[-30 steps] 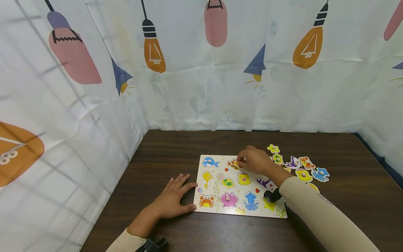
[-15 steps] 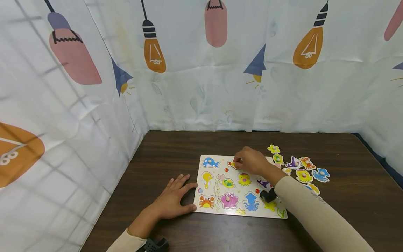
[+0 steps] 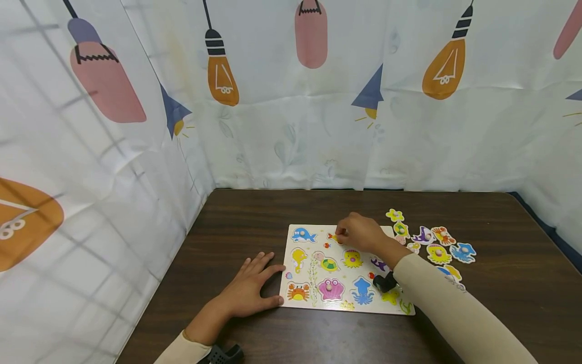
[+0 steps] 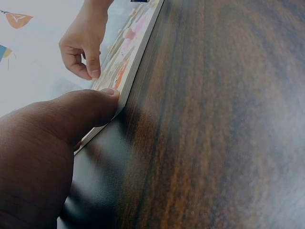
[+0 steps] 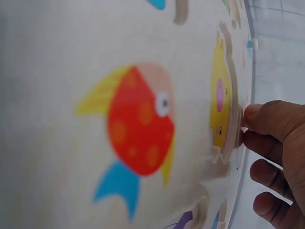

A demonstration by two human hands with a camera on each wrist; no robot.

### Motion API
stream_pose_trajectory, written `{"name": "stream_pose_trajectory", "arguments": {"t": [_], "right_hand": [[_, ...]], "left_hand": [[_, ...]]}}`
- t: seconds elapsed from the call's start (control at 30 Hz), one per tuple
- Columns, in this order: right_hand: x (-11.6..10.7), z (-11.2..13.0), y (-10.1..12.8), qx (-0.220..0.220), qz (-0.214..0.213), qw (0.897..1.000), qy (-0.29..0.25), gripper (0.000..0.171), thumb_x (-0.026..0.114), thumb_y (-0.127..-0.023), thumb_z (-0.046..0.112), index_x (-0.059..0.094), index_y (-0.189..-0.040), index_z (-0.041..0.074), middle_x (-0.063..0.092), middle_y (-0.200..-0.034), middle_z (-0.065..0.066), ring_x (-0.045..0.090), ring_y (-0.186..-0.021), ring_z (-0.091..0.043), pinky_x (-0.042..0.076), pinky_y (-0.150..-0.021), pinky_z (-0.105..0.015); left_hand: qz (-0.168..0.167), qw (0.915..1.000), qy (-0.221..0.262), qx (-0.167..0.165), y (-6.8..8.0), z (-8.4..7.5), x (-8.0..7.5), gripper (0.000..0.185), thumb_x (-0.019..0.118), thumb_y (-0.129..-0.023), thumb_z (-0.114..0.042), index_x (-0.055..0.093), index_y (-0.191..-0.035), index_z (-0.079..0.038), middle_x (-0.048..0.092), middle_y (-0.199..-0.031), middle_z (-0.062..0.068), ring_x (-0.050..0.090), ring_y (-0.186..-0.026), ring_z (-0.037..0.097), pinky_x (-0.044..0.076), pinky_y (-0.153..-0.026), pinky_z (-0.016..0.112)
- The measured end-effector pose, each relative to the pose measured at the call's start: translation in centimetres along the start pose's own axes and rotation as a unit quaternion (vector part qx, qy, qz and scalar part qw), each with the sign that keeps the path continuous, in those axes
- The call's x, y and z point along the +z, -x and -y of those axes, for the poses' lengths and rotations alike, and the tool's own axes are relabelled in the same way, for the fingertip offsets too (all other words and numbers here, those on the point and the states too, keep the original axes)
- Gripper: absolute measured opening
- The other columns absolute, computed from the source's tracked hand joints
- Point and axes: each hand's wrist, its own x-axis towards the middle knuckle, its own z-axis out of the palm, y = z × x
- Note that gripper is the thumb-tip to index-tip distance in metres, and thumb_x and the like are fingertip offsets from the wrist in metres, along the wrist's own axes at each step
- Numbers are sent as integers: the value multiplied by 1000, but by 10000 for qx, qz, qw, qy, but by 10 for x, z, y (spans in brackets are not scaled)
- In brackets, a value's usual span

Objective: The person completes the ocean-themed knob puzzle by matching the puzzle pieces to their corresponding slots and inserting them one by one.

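**Asker:** Puzzle first, please: what is it made of and where is it lying?

**Describer:** Wood, by the look of it. A flat, pale rectangular peg puzzle board (image 3: 318, 245) is lying on a dark brown wood-grain table (image 3: 273, 207), near the middle. Bright sea-animal pieces are sitting in its cut-outs: a blue whale (image 3: 303, 234), a yellow seahorse (image 3: 298, 258), an orange crab (image 3: 297, 291) and a pink shell (image 3: 330, 289) with a small round peg. More loose pieces (image 3: 436, 242) are lying scattered on the table just beside the board's right edge.

**Asker:** What are the hands doing?

**Describer:** The right hand (image 3: 361, 232) is reaching over the board's far edge, its fingers curled together and pinching a small orange fish piece (image 3: 334, 236) at its slot. The arm, in a cream sleeve (image 3: 450, 308), is crossing the board's right side. The left hand (image 3: 247, 288) is lying flat on the table with fingers spread and relaxed, thumb and fingertips touching the board's left edge. In the left wrist view the thumb (image 4: 90, 107) is pressing against that thin edge.

**Asker:** And around the table?

**Describer:** White curtains (image 3: 282, 101) printed with light bulbs are hanging behind it and to the left.
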Motion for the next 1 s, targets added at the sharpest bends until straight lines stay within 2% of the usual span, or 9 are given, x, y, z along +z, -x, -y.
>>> {"name": "stream_pose_trajectory", "arguments": {"t": [0.43, 0.73, 1.0], "right_hand": [[-2, -4, 6, 126, 108, 9998, 112, 6, 78, -93, 32, 77, -96, 27, 60, -92, 9, 52, -87, -13, 50, -70, -33], [-11, -22, 26, 260, 98, 9995, 161, 11, 76, -94, 31, 78, -102, 24, 63, -96, 7, 56, -91, -15, 54, -76, -40], [-16, -43, 43, 289, 45, 9992, 255, 18, 79, -92, 30, 78, -107, 21, 66, -100, 6, 57, -93, -16, 57, -78, -41]], "left_hand": [[-22, 10000, 16, -26, 0, -1, 1, 75, 63, -89, -70, 48, -151, -32, 29, -165, 10, 19, -154, 35, 10, -122, 60], [14, 10000, -30, -51, 0, 1, 1, 75, 62, -89, -72, 47, -152, -33, 28, -166, 8, 18, -155, 33, 10, -122, 59], [54, 10000, 66, -33, 0, -1, -1, 75, 61, -89, -72, 48, -152, -33, 28, -166, 10, 16, -155, 35, 9, -121, 61]]}}
